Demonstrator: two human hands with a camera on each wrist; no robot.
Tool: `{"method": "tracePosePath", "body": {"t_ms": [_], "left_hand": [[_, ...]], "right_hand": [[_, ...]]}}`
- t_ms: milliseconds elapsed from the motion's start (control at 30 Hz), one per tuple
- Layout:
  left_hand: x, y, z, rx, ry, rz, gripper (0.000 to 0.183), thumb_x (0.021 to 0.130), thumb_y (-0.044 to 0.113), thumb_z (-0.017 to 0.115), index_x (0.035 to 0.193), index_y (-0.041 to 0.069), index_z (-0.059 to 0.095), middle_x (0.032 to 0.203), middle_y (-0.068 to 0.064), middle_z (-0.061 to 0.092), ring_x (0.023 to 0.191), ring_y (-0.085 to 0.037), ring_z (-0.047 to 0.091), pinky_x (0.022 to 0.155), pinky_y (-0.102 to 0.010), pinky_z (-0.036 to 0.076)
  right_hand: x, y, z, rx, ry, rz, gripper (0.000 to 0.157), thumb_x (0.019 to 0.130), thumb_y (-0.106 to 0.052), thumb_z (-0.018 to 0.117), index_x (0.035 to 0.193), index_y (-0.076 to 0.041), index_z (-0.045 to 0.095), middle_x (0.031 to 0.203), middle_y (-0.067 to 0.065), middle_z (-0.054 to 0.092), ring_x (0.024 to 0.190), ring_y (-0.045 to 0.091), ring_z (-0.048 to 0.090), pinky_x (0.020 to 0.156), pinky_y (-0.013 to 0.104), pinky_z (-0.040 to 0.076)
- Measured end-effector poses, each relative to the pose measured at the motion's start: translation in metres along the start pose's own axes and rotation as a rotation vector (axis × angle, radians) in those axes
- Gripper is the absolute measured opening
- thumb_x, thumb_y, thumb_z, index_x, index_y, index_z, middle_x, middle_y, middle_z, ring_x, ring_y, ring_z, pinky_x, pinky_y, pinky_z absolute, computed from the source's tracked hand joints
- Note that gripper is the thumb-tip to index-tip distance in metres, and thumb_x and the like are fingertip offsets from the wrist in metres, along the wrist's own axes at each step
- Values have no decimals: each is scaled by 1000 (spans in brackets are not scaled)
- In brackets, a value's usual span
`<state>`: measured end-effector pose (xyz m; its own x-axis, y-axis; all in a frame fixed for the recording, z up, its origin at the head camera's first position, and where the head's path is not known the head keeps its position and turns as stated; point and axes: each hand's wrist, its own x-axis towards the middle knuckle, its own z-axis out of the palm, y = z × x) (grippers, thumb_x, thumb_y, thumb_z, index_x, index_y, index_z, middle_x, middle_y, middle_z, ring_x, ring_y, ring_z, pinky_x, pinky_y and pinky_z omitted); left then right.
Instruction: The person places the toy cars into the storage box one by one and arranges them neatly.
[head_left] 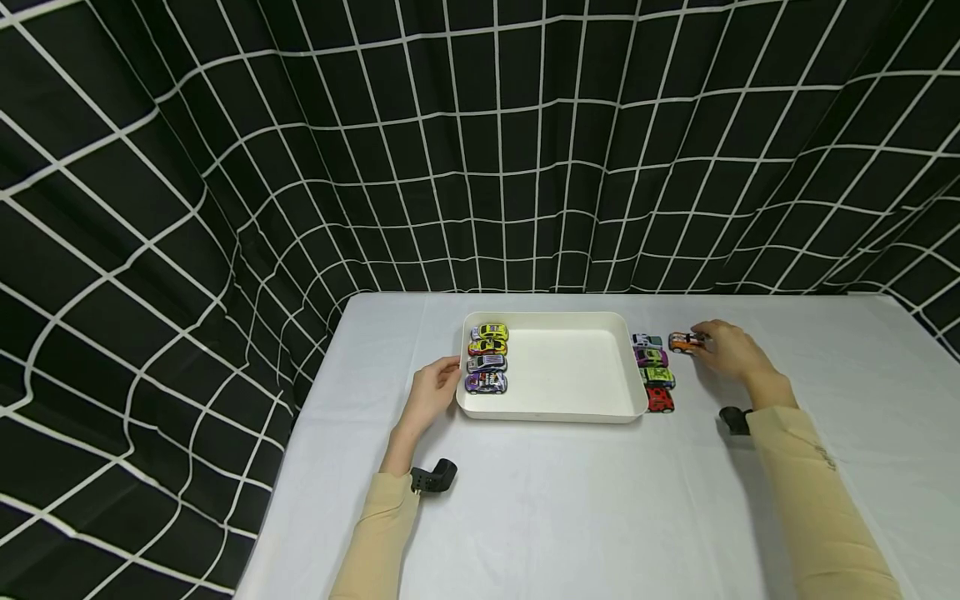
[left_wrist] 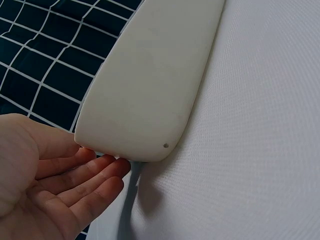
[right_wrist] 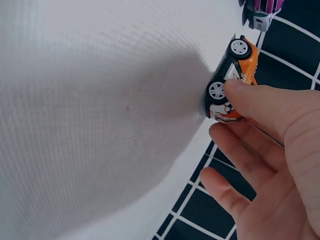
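A white tray point(head_left: 558, 415) lies on the table, with several toy cars in a column along its left side, among them a purple one point(head_left: 486, 382). My left hand point(head_left: 432, 392) is at the tray's left edge. In the left wrist view its fingers are loosely extended, fingertips right at the tray wall point(left_wrist: 145, 85). To the right of the tray, my right hand point(head_left: 729, 352) pinches an orange toy car point(head_left: 683, 342) between thumb and fingers. The right wrist view shows the orange car's wheels point(right_wrist: 216, 90) and side close to the white cloth.
Just outside the tray's right wall is a column of several toy cars, with a red one point(head_left: 661, 400) nearest me and a lime-green one point(head_left: 658, 377) behind it. White cloth covers the table point(head_left: 540, 508). A black curtain with white grid lines point(head_left: 517, 167) hangs behind.
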<state>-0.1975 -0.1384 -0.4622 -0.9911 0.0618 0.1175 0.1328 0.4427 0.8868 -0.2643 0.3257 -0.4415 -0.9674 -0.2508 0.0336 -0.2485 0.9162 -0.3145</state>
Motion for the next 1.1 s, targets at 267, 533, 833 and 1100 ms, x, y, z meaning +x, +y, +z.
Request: {"method": "tracePosePath", "body": {"t_ms": [267,533,833,1100], "left_hand": [[0,-1,0,2,2,-8,29,92,4,54,118,-9,56,104,-24,63,97,-31,63,84,-33,53],[0,0,0,10,-2,-16,30,93,5,54,119,-9,56,105,-23,63,98,-30,63,85,-33,53],[1,-1,-1,15,4,-16,30,92,5,54,119,-8,57,105,-23,63,97,-30,63,85,-33,53],[1,-1,0,21,9,-15,29,92,4,54,118,-8,57,104,-23,63,97,-30,63,85,-34,53]], "right_hand": [[1,0,4,39,80,-111,29,81,2,62,103,18,56,99,34,57,95,49,53,85,60,42],[-1,-1,5,61,112,-106,27,79,4,62,100,19,57,96,35,57,89,48,55,80,58,44],[-7,-8,-1,62,102,-103,29,80,3,62,102,20,55,98,37,55,89,48,55,81,59,43],[-14,-18,-6,62,130,-141,27,79,5,65,100,20,57,95,35,57,86,47,56,76,57,46]]}}
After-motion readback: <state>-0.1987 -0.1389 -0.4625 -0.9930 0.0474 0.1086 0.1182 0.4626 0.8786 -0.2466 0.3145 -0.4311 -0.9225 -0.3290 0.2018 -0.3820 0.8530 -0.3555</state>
